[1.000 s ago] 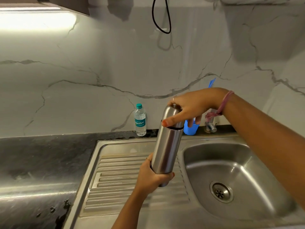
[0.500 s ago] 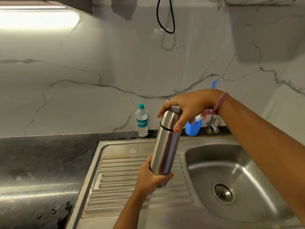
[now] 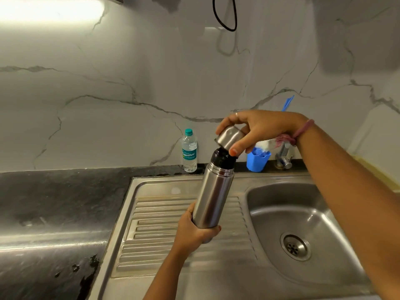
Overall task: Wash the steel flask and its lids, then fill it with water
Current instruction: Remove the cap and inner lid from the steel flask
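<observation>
At the left, beyond the dark counter (image 3: 54, 202), a small water bottle (image 3: 189, 150) is left standing against the wall. The steel flask (image 3: 213, 198) is gripped near its base by the left hand (image 3: 194, 231) and tilted over the draining board (image 3: 155, 230), probably so that spills are caught. Its steel cap (image 3: 229, 137) is pinched in the right hand (image 3: 257, 128) just above the black inner lid (image 3: 223, 159), apparently lifted clear for washing in the basin (image 3: 324, 213).
</observation>
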`<action>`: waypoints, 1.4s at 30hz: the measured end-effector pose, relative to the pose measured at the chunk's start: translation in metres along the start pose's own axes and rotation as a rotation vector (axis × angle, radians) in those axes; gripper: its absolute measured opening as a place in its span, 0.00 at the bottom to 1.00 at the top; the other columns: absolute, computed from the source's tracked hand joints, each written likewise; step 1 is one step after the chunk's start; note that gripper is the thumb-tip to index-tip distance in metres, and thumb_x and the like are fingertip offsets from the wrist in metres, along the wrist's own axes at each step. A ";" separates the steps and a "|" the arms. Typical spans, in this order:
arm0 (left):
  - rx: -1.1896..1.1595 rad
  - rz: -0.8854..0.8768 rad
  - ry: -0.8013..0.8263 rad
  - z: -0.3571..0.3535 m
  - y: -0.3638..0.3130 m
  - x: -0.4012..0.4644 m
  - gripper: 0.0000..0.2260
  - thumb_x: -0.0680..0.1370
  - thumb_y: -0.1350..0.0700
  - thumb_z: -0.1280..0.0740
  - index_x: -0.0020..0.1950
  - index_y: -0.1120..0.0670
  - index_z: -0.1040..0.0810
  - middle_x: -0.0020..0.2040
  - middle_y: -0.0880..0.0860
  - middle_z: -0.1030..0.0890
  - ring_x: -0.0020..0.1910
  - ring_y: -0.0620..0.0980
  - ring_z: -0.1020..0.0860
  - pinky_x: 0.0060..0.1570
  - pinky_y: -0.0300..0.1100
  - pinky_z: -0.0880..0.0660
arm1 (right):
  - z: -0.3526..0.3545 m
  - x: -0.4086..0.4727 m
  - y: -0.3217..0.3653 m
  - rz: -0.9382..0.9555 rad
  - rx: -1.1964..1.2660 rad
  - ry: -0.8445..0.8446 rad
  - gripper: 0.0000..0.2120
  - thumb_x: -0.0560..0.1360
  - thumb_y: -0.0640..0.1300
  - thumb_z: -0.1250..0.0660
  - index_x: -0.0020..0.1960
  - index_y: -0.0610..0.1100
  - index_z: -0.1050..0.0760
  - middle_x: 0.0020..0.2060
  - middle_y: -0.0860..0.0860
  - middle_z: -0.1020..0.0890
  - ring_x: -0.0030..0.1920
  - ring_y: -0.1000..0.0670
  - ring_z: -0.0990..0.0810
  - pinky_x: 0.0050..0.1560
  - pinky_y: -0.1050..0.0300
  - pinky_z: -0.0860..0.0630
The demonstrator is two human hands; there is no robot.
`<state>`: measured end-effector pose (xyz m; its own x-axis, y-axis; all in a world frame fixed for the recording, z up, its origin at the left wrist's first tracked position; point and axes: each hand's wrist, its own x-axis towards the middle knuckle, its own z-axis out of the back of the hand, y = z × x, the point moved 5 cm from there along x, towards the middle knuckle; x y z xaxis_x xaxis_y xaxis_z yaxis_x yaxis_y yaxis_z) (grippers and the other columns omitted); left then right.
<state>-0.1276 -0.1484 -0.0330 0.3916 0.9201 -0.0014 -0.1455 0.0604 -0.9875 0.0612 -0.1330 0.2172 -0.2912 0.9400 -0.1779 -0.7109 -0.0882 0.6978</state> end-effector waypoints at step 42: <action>-0.024 0.026 -0.117 0.021 0.035 0.002 0.31 0.58 0.57 0.19 0.58 0.45 0.25 0.45 0.44 0.17 0.43 0.44 0.18 0.39 0.38 0.20 | -0.202 0.040 -0.237 -0.357 0.251 -0.438 0.42 0.65 0.44 0.21 0.73 0.46 0.39 0.69 0.48 0.32 0.68 0.48 0.32 0.66 0.57 0.33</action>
<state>-0.1506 -0.1365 -0.0642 0.2789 0.9603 -0.0105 -0.1320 0.0275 -0.9909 0.0886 -0.1413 -0.0950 0.2647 0.9499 -0.1660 -0.5280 0.2868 0.7994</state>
